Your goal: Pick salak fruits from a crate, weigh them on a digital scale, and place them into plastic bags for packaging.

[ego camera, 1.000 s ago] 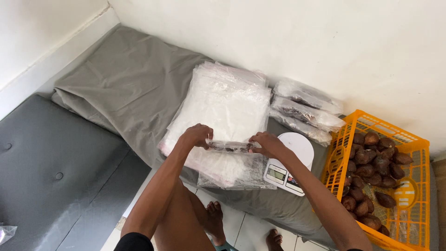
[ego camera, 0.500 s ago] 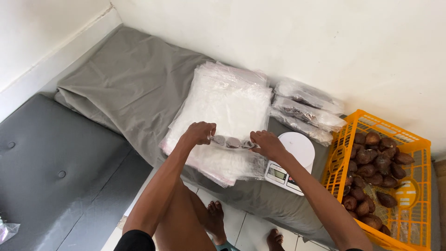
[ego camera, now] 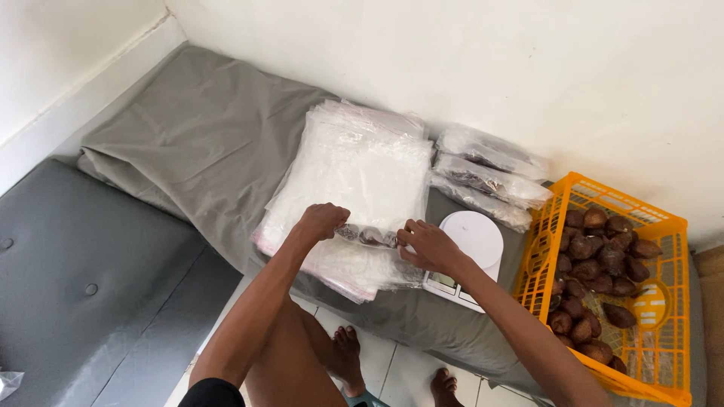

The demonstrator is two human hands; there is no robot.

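My left hand (ego camera: 323,220) and my right hand (ego camera: 427,246) grip the two ends of a narrow clear plastic pack (ego camera: 368,237) with a row of dark brown fruits inside. The pack lies across the near part of a stack of clear plastic bags (ego camera: 354,173) on a grey sheet (ego camera: 196,143). A white kitchen scale (ego camera: 469,245) sits just right of my right hand. Behind it lie three filled clear packs (ego camera: 486,177) side by side.
An orange plastic crate (ego camera: 664,226) with several brown scaly fruits (ego camera: 596,256) stands at the right. A dark grey padded cushion (ego camera: 83,286) is at the lower left. White walls run behind. My bare feet (ego camera: 392,369) rest on the tiled floor below.
The clear bag that hung loose under the pack is now folded in tight, and both hands have kept their grip on the pack's ends, lowering it onto the stack.
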